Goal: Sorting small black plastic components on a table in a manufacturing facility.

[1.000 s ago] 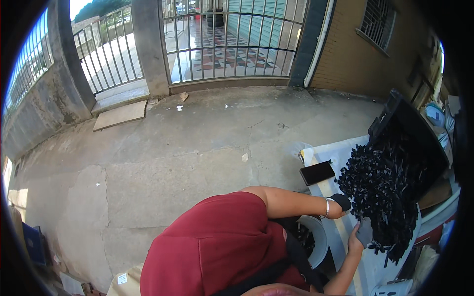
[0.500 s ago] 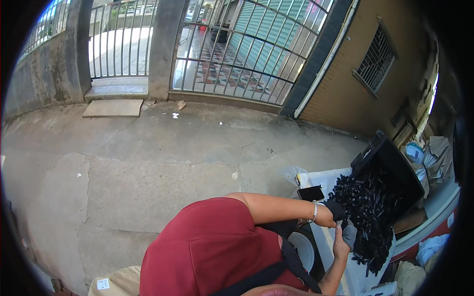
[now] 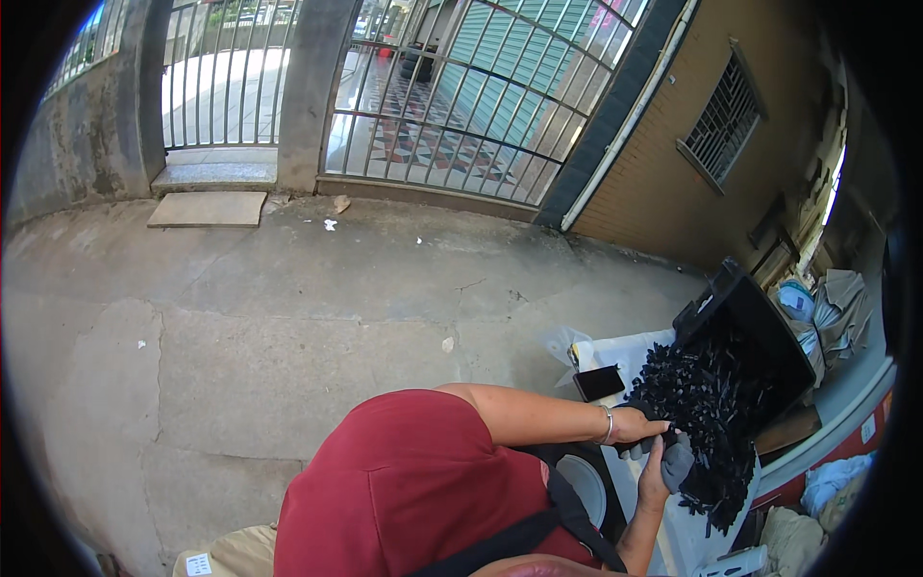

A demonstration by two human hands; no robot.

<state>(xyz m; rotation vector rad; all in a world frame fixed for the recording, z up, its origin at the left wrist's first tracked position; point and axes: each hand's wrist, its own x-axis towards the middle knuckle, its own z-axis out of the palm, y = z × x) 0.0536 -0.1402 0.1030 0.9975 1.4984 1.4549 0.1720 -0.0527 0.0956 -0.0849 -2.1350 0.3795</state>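
Note:
Over the near edge of a heap of small black strip-like pieces (image 3: pixel 711 413), my two hands meet close together. My left hand (image 3: pixel 636 424), with a silvery bracelet at the wrist and dark grey covering over part of the fingers, is closed, thumb side toward the other hand. Just below it, my right hand (image 3: pixel 659 469) is also closed, its fingers covered in grey. Something small and dark seems pinched where the fingertips meet; it is too small to name. The heap lies on a white tabletop (image 3: pixel 630 486), spilling from a tilted black bin (image 3: pixel 764 322).
A black phone (image 3: pixel 600 383) lies on the table's left corner beside clear plastic (image 3: pixel 562 341). Under the table's near side is a round white lid or bucket (image 3: pixel 583 486). Bundled cloth and bags (image 3: pixel 835 481) crowd the right. Barred gates and a brown wall stand beyond the concrete floor.
The whole view has shifted slightly. My left hand has turned, so its thumb or finger now stretches over the right fingertips. Both hands stay together by the heap.

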